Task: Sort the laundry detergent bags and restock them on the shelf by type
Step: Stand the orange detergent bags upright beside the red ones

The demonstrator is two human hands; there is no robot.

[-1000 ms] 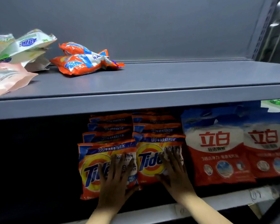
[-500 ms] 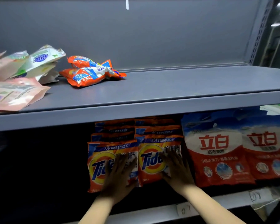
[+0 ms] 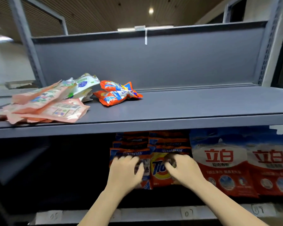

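Both hands have drawn back from the flat press of a second ago. The left hand (image 3: 124, 172) and right hand (image 3: 184, 172) now hover before the orange Tide bags (image 3: 158, 170), fingers loosely curled, gripping nothing. Those bags stand in two rows beneath the upper shelf (image 3: 186, 123), left of the red bags (image 3: 222, 167). That row looks finished. On the shelf lie unsorted orange packets (image 3: 116, 93) and pink pouches (image 3: 51, 106).
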